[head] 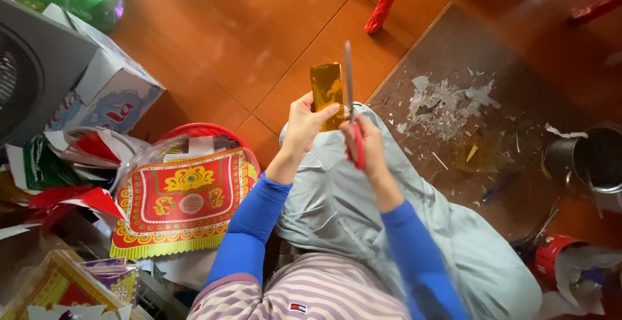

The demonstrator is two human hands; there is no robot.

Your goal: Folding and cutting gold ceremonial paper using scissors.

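Observation:
My left hand (304, 124) pinches a small folded sheet of shiny gold paper (326, 89) and holds it upright above my lap. My right hand (367, 144) grips red-handled scissors (350, 103), whose blades point up along the right edge of the gold paper. Both forearms wear blue sleeves. I sit on the floor with light grey trousers (350, 210) under my hands.
A red basket (205, 132) at left holds red and yellow patterned paper sheets (181, 197). More coloured papers and a cardboard box (110, 87) lie further left. Paper scraps (447, 103) litter a dark mat at right, beside a metal pot (593, 158) and a red tin (551, 258).

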